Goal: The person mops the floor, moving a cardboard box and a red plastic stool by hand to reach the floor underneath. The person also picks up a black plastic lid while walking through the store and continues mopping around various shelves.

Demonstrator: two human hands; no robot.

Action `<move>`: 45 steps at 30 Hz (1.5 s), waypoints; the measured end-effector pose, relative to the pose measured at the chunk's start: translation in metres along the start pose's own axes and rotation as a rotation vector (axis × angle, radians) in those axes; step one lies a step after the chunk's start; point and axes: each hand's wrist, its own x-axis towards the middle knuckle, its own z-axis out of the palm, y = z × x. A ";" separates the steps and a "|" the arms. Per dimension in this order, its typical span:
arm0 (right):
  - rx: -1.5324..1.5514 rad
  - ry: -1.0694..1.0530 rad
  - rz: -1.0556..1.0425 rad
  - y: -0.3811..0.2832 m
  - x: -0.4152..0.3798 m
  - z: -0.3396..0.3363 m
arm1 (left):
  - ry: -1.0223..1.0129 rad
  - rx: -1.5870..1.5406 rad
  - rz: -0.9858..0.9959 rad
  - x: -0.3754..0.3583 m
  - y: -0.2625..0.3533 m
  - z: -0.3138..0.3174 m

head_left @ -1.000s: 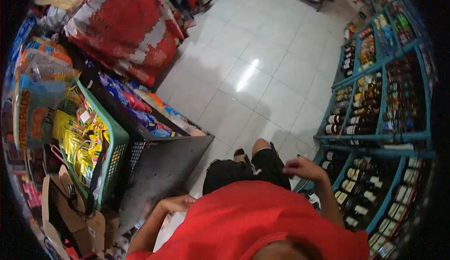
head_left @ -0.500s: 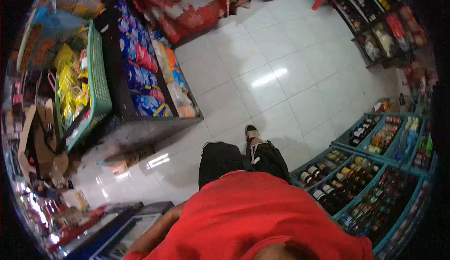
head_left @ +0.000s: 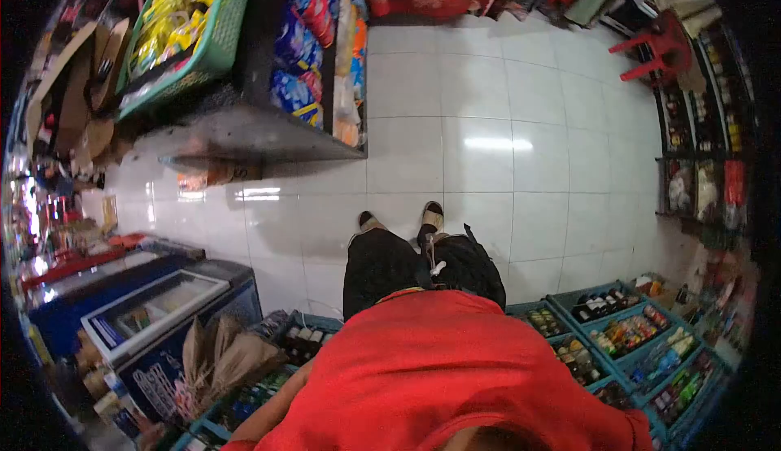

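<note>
Neither of my hands is in view. My left forearm (head_left: pixel 272 414) runs down beside my red shirt (head_left: pixel 431 353), and its hand is hidden by the shirt. Nearest to that arm are a crumpled brown paper bag (head_left: pixel 244 361) and bottles standing in teal crates. My right arm is out of sight under the shirt. On that side, teal crates (head_left: pixel 549 300) full of bottles stand close to my leg. Both my feet, in sandals (head_left: pixel 434 217), are on the white tiled floor (head_left: pixel 480 174).
A chest freezer (head_left: pixel 236 305) stands at the left. Ahead of it is a dark display stand (head_left: pixel 268 146) with blue packets (head_left: pixel 297 52) and a green basket (head_left: pixel 228 32) of yellow packets. A red plastic stool (head_left: pixel 663 48) and bottle shelves (head_left: pixel 706 109) are at the far right.
My view has turned to the left, and the display stand has shifted upward in the picture. The freezer and paper bag have come into view, and both feet now show.
</note>
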 end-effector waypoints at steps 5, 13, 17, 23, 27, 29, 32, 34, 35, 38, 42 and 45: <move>-0.090 -0.060 0.044 -0.017 0.014 -0.031 | 0.050 -0.115 0.045 0.000 -0.023 0.031; -0.247 -0.155 0.132 -0.085 0.057 -0.048 | 0.142 -0.273 0.123 -0.007 -0.069 0.053; -0.334 -0.208 0.156 -0.127 0.093 -0.051 | 0.226 -0.351 0.170 -0.011 -0.096 0.053; -0.496 -0.305 0.219 -0.199 0.171 -0.050 | 0.393 -0.515 0.236 -0.014 -0.131 0.074; -0.641 -0.320 0.239 -0.251 0.228 -0.034 | 0.502 -0.635 0.257 -0.015 -0.139 0.092; -0.816 -0.301 0.235 -0.289 0.253 -0.015 | 0.564 -0.681 0.262 -0.017 -0.142 0.092; -1.003 -0.280 0.187 -0.342 0.292 0.017 | 0.665 -0.749 0.274 -0.028 -0.150 0.083; -1.015 -0.271 0.170 -0.368 0.323 0.030 | 0.716 -0.826 0.292 -0.049 -0.157 0.067; -1.050 -0.366 0.132 -0.381 0.341 0.035 | 0.737 -0.875 0.308 -0.065 -0.160 0.058; -1.130 -0.524 0.081 -0.419 0.401 0.054 | 0.816 -1.092 0.372 -0.141 -0.175 0.019; -1.210 -0.684 0.133 -0.474 0.489 0.091 | 0.683 -1.253 0.518 -0.140 -0.255 -0.017; -1.323 -0.790 0.137 -0.539 0.543 0.143 | 0.824 -1.173 0.482 -0.244 -0.280 -0.064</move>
